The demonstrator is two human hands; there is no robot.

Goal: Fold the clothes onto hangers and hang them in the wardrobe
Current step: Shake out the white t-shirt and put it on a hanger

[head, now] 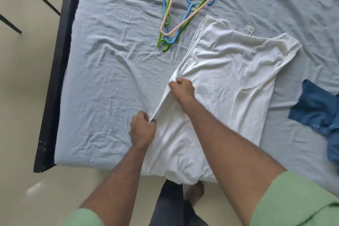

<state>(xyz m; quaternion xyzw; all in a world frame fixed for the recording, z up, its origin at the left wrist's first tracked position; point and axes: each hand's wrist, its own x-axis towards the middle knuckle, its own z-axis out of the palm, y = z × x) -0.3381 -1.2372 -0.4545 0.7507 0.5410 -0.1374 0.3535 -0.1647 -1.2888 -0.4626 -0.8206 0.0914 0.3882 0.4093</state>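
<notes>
White vest (225,86) edge pinched by both hands' grips, hem hanging off bed (102,71).

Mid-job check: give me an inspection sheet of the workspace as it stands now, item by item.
Surface: bed with a wrinkled light blue sheet, dark frame along its left edge.
Job's things: white vest spread on the sheet, its left edge lifted; hangers, green, blue and pink, piled beyond it.
Clutter: blue garment crumpled at the right edge; label by the vest's top.
Grippers: left hand and right hand both pinch the vest's left edge.
Cables: nothing seen.
Surroundings: pale floor; the wardrobe is not identifiable.
</notes>
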